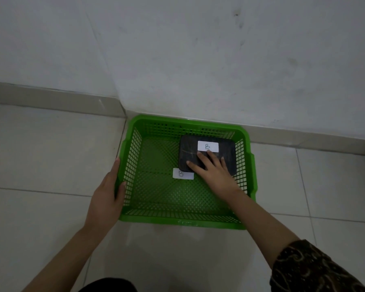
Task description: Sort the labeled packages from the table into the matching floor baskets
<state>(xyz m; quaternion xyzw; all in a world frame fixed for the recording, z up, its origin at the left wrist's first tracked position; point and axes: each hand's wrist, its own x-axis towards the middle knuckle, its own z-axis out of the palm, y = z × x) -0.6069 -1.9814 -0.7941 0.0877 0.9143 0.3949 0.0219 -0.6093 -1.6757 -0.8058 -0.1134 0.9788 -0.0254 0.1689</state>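
A green plastic lattice basket (177, 219) stands on the floor against the wall. Inside it, at the far right, lies a black package (189, 153) with a white label marked "B" (208, 146). A second white "B" label (182, 173) lies on the basket's floor just in front of the package. My right hand (212, 168) rests flat on top of the package with its fingers spread. My left hand (109, 192) grips the basket's left rim, thumb inside the wall.
The basket sits in a corner where a white wall (198, 60) and its grey skirting (55, 100) meet the pale tiled floor (40, 154). Open floor lies to the left, to the right and in front of the basket.
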